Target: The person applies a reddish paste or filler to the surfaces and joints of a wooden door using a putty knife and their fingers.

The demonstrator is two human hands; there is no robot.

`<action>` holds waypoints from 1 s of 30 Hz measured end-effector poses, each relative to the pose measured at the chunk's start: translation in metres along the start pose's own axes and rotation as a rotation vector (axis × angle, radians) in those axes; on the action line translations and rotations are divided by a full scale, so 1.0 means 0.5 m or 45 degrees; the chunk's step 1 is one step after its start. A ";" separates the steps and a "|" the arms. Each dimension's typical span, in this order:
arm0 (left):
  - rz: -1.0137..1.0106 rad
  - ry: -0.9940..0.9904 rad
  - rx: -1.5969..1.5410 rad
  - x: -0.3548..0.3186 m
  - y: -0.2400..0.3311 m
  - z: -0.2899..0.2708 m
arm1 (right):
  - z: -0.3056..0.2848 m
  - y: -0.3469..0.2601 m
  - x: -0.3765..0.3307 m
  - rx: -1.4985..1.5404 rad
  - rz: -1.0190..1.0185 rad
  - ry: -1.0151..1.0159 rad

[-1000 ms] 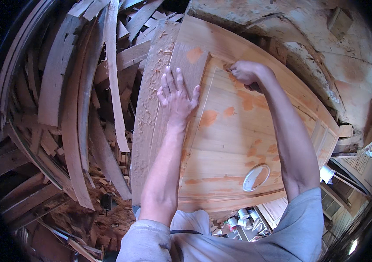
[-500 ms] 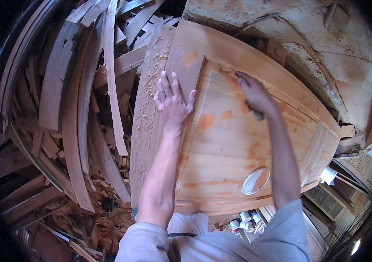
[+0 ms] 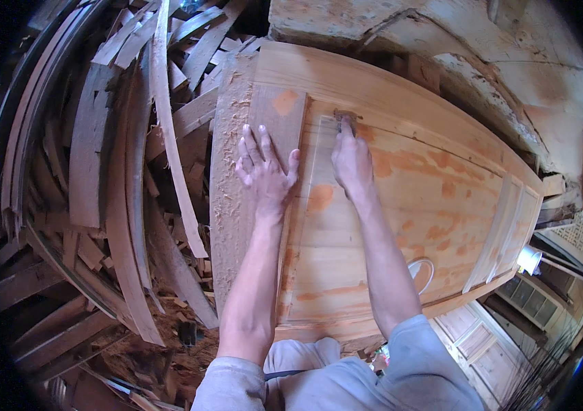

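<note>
A wooden panelled door (image 3: 387, 212) lies in front of me, with orange filler patches smeared over its central panel. My left hand (image 3: 266, 175) rests flat on the door's left frame piece, fingers spread. My right hand (image 3: 353, 164) is closed round a putty knife (image 3: 346, 118), its index finger stretched toward the blade. The blade meets the panel near its far left corner, beside the raised moulding. Most of the knife's handle is hidden in the hand. A round white lid (image 3: 430, 277) holding some orange filler sits on the door's near side, partly behind my right forearm.
Wood offcuts and long strips (image 3: 123, 198) are heaped to the left, and one thin strip (image 3: 168, 130) leans near the door's edge. A rough pale wall (image 3: 442, 41) stands along the far side. At the right is a white bucket (image 3: 529, 260).
My right hand has moved left with the putty knife, to the panel's far left corner. My left hand stays on the frame. The whole view has shifted slightly.
</note>
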State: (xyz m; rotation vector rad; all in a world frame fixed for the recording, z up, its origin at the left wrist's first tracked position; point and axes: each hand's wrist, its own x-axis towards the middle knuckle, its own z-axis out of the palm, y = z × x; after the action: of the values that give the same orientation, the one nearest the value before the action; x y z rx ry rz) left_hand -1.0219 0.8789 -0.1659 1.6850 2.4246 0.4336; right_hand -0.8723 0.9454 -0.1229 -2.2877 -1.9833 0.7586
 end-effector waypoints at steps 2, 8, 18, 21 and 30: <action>0.000 0.013 -0.013 -0.002 -0.004 0.000 | -0.025 -0.004 0.006 0.060 -0.045 -0.072; -0.008 0.025 -0.027 -0.005 -0.007 0.007 | -0.204 -0.057 0.075 0.009 0.086 -0.848; -0.002 0.062 -0.054 -0.002 -0.008 0.004 | -0.246 -0.085 0.130 -0.320 -0.122 -0.903; 0.008 0.078 -0.070 -0.002 -0.003 0.005 | -0.228 -0.109 0.146 -0.390 -0.028 -0.904; -0.016 0.054 -0.122 0.002 -0.008 0.001 | -0.173 -0.175 0.202 -0.936 -0.013 -1.017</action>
State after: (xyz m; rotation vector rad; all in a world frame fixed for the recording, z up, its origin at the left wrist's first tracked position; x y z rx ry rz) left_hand -1.0256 0.8785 -0.1677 1.6367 2.4015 0.5795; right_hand -0.9137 1.0821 -0.0528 -2.5533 -3.0339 1.2606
